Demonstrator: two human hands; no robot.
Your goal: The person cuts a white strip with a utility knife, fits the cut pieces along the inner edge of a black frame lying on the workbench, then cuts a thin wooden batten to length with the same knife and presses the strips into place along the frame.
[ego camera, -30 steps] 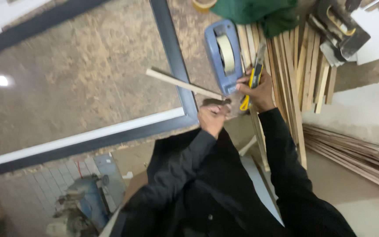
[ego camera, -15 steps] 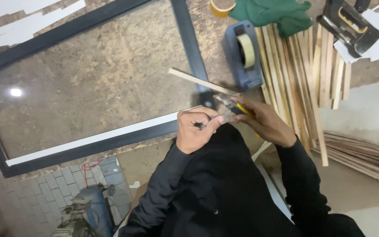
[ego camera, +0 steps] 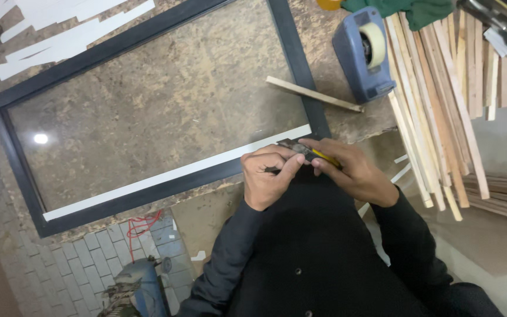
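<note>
Fingers of both hands pinched on small yellow-handled tool (ego camera: pixel 315 154), held just above frame's near right corner. Right hand (ego camera: pixel 350 173) grips yellow handle; left hand (ego camera: pixel 268 176) clenched around dark front end, thumb pressed to it. Black frame (ego camera: pixel 297 64) lies flat on mottled worktop (ego camera: pixel 165 100), white strip (ego camera: pixel 177 173) along its lower inner edge. Loose wood stick (ego camera: pixel 315 94) just right of frame. Blue tape dispenser (ego camera: pixel 362 53) beyond stick. Wood slat pile (ego camera: pixel 441 88) at right. White strips (ego camera: pixel 60 38) top left.
</note>
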